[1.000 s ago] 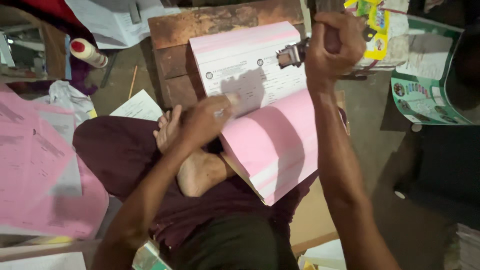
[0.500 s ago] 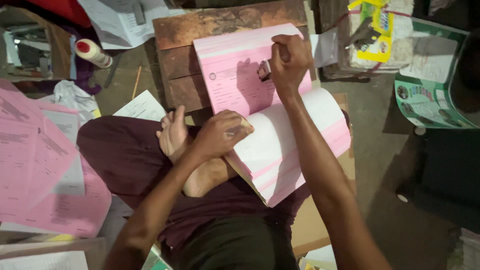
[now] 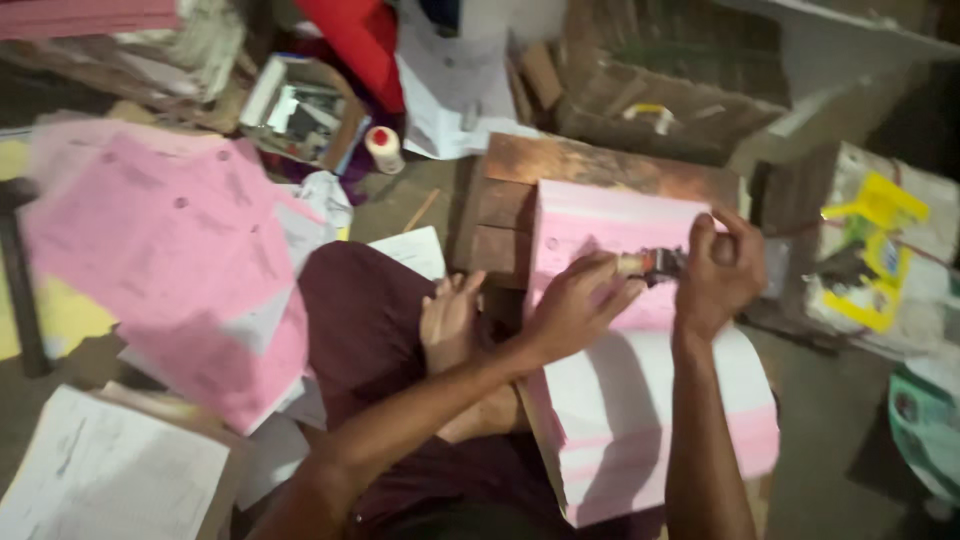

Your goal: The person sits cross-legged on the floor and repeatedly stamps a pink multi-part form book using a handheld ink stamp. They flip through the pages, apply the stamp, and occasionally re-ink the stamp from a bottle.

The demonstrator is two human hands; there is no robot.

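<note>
Cluttered floor all round — loose pink sheets (image 3: 170, 260) spread at the left, white papers (image 3: 100, 480) in the near corner, an open cardboard box (image 3: 300, 110) and a small white bottle with a red cap (image 3: 384, 148) farther back. A worn wooden board (image 3: 600, 165) serves as the surface, and on it lies a thick pad of pink and white sheets (image 3: 640, 400), reaching down over the person's crossed legs.

The right hand (image 3: 722, 272) has its grip closed around a small dark tool (image 3: 655, 263) held at the pad's upper part. The left hand (image 3: 572, 305) rests on the pad just beside it — fingertips pinching the tool's pale end. A bare foot (image 3: 450, 320) lies just left of the pad, near the left wrist.
</note>
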